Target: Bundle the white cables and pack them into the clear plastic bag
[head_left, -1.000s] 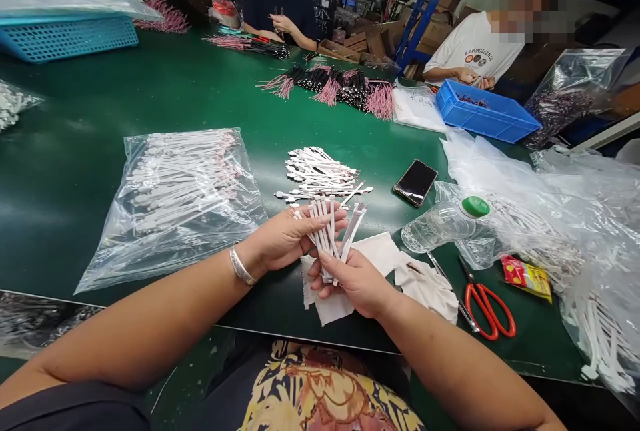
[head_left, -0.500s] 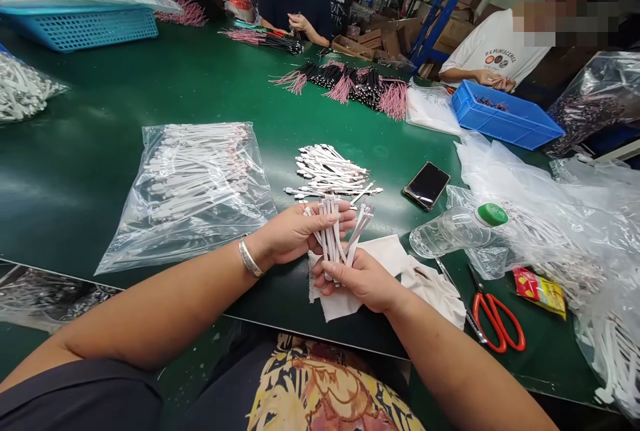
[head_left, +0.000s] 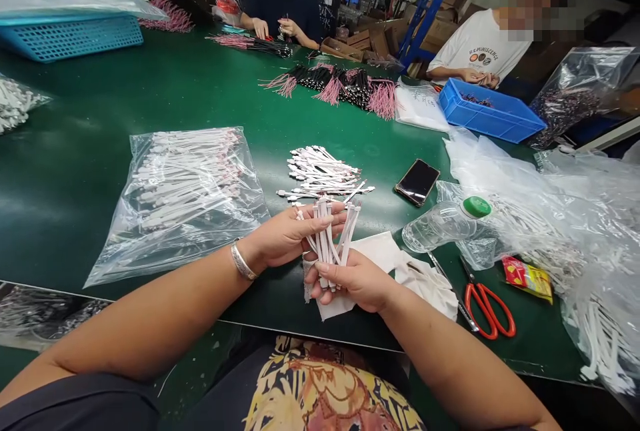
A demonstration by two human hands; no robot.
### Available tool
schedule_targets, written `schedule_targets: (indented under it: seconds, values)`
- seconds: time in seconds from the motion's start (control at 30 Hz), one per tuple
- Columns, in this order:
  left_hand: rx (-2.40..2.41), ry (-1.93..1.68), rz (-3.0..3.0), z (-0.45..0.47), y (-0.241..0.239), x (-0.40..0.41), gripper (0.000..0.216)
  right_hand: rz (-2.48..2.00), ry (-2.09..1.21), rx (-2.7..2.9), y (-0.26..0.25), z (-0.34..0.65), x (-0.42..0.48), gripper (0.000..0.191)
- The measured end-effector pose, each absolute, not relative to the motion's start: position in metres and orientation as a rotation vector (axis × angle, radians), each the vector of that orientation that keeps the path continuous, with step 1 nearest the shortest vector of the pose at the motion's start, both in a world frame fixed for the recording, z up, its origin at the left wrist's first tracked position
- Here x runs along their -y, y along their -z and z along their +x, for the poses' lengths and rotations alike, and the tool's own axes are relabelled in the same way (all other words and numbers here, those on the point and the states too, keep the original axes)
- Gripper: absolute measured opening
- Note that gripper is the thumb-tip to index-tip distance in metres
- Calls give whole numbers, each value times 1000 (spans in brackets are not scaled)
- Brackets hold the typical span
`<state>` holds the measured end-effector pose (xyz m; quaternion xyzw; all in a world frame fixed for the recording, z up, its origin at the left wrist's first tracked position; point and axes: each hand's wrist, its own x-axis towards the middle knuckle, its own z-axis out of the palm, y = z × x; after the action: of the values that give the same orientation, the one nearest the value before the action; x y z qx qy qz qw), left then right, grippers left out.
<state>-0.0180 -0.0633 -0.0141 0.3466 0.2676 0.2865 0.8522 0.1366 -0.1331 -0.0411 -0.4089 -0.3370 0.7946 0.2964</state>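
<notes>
Fingers (head_left: 327, 220) of the left hand (head_left: 283, 239) lie together across the upper part of a bundle of white cable pieces (head_left: 334, 236), pressing it. The right hand (head_left: 353, 281) is clamped around the lower ends from beneath, thumb and fingers closed on them. The bundle stands roughly upright between both hands, just above the near edge of the green table (head_left: 100, 124). It fans out slightly at the top, probably because only the bottom is gripped tightly. This two-handed hold seems meant to keep the ends level and the pieces from slipping.

Each piece is a short, flat white strip with a small widened tip. A silver bracelet (head_left: 241, 262) circles the left wrist.

Below the hands lies a white cloth (head_left: 387, 249). Just beyond them is a loose pile of the same strips (head_left: 320, 172), within easy reach. A clear plastic bag (head_left: 185, 191) holding many more sits to the left. To the right are a phone (head_left: 416, 182), a plastic bottle (head_left: 440, 224) on its side and red scissors (head_left: 489, 311).
</notes>
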Motion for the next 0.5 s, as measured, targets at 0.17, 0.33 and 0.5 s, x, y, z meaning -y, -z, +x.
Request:
schedule_targets:
  seconds: [0.17,0.33,0.5]
  values:
    - [-593,-575,819,-18,12,64,39,-1059,-2174,836,35,135,133,51]
    - [-636,-576,958,-13,13,67,42,-1193,-2096,880,38,131,133,47]
    - [-708,-627,1127,-6,15,71,32,-1230,-2042,924,40,127,133,52]
